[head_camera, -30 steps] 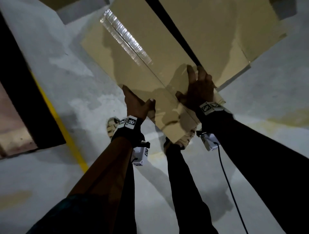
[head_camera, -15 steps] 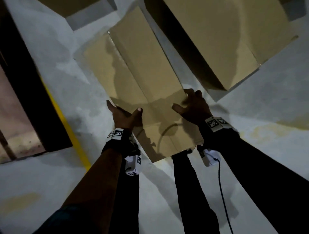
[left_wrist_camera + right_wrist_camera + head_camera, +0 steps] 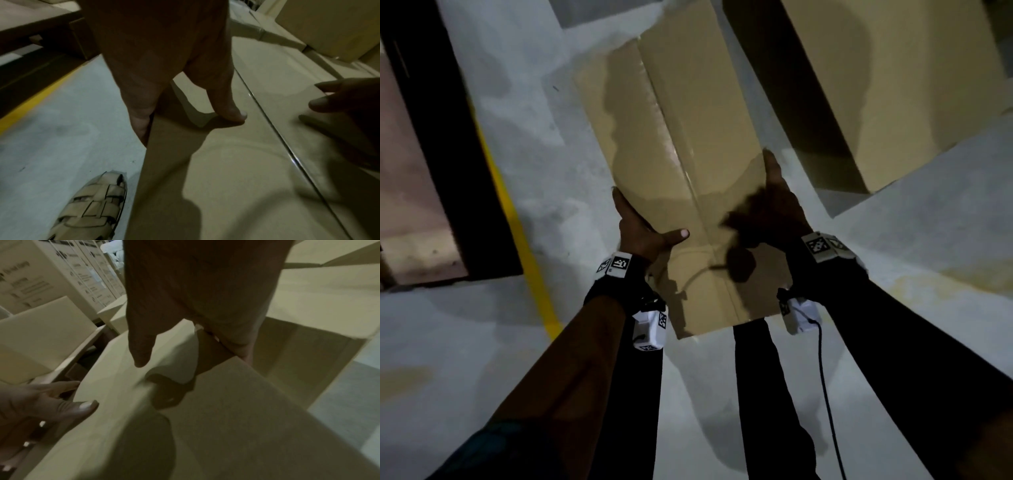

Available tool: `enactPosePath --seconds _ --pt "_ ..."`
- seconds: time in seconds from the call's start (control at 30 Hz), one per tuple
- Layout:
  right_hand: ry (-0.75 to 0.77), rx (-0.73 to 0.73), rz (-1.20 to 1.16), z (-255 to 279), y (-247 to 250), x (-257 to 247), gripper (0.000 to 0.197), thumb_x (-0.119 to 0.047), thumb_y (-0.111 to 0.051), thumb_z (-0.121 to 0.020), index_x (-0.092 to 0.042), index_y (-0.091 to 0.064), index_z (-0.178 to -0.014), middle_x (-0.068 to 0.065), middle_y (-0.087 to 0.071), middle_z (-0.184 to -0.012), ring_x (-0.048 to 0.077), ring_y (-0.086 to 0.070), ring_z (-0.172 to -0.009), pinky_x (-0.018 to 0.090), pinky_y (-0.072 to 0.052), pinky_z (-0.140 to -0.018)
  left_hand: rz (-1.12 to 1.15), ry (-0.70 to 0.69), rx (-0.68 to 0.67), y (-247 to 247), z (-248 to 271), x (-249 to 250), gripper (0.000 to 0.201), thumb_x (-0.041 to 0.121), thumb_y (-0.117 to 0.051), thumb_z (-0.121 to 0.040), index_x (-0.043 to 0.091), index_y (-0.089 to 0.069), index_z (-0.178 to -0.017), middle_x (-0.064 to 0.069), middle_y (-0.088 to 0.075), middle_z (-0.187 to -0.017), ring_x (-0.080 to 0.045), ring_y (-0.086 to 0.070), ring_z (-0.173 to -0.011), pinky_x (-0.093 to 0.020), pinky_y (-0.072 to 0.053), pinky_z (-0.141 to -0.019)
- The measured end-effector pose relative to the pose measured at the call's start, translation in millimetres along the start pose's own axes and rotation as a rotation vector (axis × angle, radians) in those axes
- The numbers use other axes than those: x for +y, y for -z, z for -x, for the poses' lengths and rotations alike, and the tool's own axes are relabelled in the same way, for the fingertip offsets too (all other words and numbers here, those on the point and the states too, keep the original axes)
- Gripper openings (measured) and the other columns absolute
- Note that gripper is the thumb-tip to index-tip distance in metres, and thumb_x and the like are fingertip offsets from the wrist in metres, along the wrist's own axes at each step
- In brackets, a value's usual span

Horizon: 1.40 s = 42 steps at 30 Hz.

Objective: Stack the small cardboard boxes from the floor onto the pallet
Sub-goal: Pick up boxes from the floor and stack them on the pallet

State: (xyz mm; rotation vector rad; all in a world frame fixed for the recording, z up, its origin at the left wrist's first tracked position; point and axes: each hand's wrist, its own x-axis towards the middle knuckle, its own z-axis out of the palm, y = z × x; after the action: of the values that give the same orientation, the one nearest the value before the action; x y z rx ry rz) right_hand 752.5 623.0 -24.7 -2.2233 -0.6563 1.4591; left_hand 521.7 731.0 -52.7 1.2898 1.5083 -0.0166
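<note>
A long plain cardboard box (image 3: 688, 137) with a taped middle seam is held between my two hands, over the grey floor. My left hand (image 3: 645, 226) grips its left edge, thumb on the top face and fingers down the side (image 3: 141, 113). My right hand (image 3: 770, 205) holds the right edge the same way, thumb over the top (image 3: 139, 353) and fingers down the right side. The box (image 3: 226, 418) fills the lower part of the right wrist view. Its near end covers my legs.
A larger cardboard box (image 3: 893, 85) stands on the floor to the right. A yellow floor line (image 3: 517, 222) runs past a low dark-edged platform (image 3: 414, 171) on the left, perhaps the pallet. Printed cartons (image 3: 51, 272) stand behind. My sandal (image 3: 92, 207) is below the box's left edge.
The box has come away from the larger box, and a wide gap has opened between them. My right hand slid from the top seam to the right edge.
</note>
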Motion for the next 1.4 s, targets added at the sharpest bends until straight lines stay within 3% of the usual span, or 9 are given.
enactPosePath --seconds 0.1,0.23,0.37,0.7,0.83,0.97,1.13,1.23,1.4 --pt "0.024 0.11 -0.022 13.5 -1.3 -24.5 0.088 -0.02 -0.07 -0.091 -0.032 -0.018 -0.161 0.005 -0.057 -0.143 0.022 -0.057 -0.128 0.038 -0.046 -0.108 0.014 -0.066 0.006 34.9 14.4 14.7 0.15 0.023 -0.103 -0.051 0.017 -0.002 -0.161 0.027 -0.034 -0.135 -0.008 -0.041 -0.129 -0.034 -0.04 -0.11" --pt "0.075 0.091 -0.044 47.6 7.4 -78.6 0.098 -0.03 -0.083 -0.079 -0.043 -0.022 -0.155 -0.006 -0.048 -0.149 0.013 -0.048 -0.135 0.003 -0.036 -0.098 0.054 -0.069 -0.003 81.8 48.8 39.0 0.146 0.053 -0.098 -0.042 0.026 -0.015 -0.159 0.009 -0.047 -0.146 -0.017 -0.051 -0.131 -0.044 -0.048 -0.108" --pt "0.116 0.083 0.043 110.5 28.0 -157.6 0.118 -0.04 -0.089 -0.073 -0.031 -0.012 -0.162 0.0 -0.035 -0.162 0.024 -0.035 -0.147 0.039 -0.034 -0.119 0.101 -0.081 0.043 134.1 94.8 71.8 0.14 0.064 -0.097 -0.044 0.032 -0.021 -0.157 0.003 -0.049 -0.148 -0.023 -0.049 -0.135 -0.053 -0.048 -0.108" --pt "0.277 0.269 -0.036 316.9 63.9 -340.6 0.122 -0.031 -0.091 -0.07 -0.046 -0.01 -0.159 -0.019 -0.027 -0.163 0.006 -0.032 -0.146 0.038 -0.036 -0.119 0.197 -0.237 0.124 290.6 252.5 197.2 0.14 0.031 -0.099 -0.059 0.032 -0.005 -0.163 0.011 -0.029 -0.142 -0.003 -0.031 -0.131 -0.029 -0.032 -0.11" --pt "0.355 0.288 -0.081 376.8 68.4 -399.0 0.121 -0.034 -0.091 -0.07 -0.054 -0.009 -0.156 -0.016 -0.026 -0.165 0.011 -0.03 -0.149 0.047 -0.038 -0.119 0.253 -0.32 0.215 339.5 306.4 227.4 0.138 0.042 -0.098 -0.056 0.042 -0.009 -0.161 0.009 -0.03 -0.154 -0.009 -0.036 -0.14 -0.04 -0.039 -0.114" --pt "0.502 0.249 -0.093 420.4 72.6 -449.0 0.118 -0.038 -0.091 -0.067 -0.056 -0.014 -0.154 -0.017 -0.033 -0.16 0.013 -0.037 -0.144 0.05 -0.043 -0.114 0.334 -0.333 0.368 376.7 364.5 249.3 0.131 0.025 -0.098 -0.061 0.039 -0.016 -0.161 0.007 -0.028 -0.158 -0.006 -0.032 -0.139 -0.03 -0.035 -0.109" --pt "0.666 0.063 -0.124 447.0 84.8 -488.2 0.112 -0.024 -0.09 -0.072 -0.06 -0.019 -0.151 -0.011 -0.036 -0.159 0.021 -0.042 -0.141 0.053 -0.052 -0.104 0.388 -0.34 0.579 399.7 428.5 259.9 0.138 0.042 -0.099 -0.054 0.044 -0.011 -0.16 0.003 -0.025 -0.162 -0.016 -0.028 -0.147 -0.035 -0.03 -0.116" --pt "0.85 -0.003 0.019 457.0 95.8 -502.2 0.114 -0.03 -0.09 -0.074 -0.046 -0.015 -0.158 -0.022 -0.026 -0.161 0.003 -0.031 -0.144 0.044 -0.036 -0.119 0.479 -0.333 0.689 396.9 465.7 263.2 0.138 0.055 -0.094 -0.048 0.05 -0.011 -0.158 0.006 -0.029 -0.157 -0.017 -0.033 -0.144 -0.046 -0.034 -0.118" --pt "0.991 -0.176 0.11 480.5 102.0 -519.6 0.114 -0.038 -0.089 -0.074 -0.049 -0.012 -0.157 -0.027 -0.03 -0.154 0.007 -0.033 -0.141 0.043 -0.039 -0.113 0.565 -0.284 0.918 373.2 520.3 258.1 0.131 0.029 -0.099 -0.06 0.046 -0.015 -0.159 0.013 -0.029 -0.154 -0.013 -0.034 -0.139 -0.043 -0.035 -0.116"
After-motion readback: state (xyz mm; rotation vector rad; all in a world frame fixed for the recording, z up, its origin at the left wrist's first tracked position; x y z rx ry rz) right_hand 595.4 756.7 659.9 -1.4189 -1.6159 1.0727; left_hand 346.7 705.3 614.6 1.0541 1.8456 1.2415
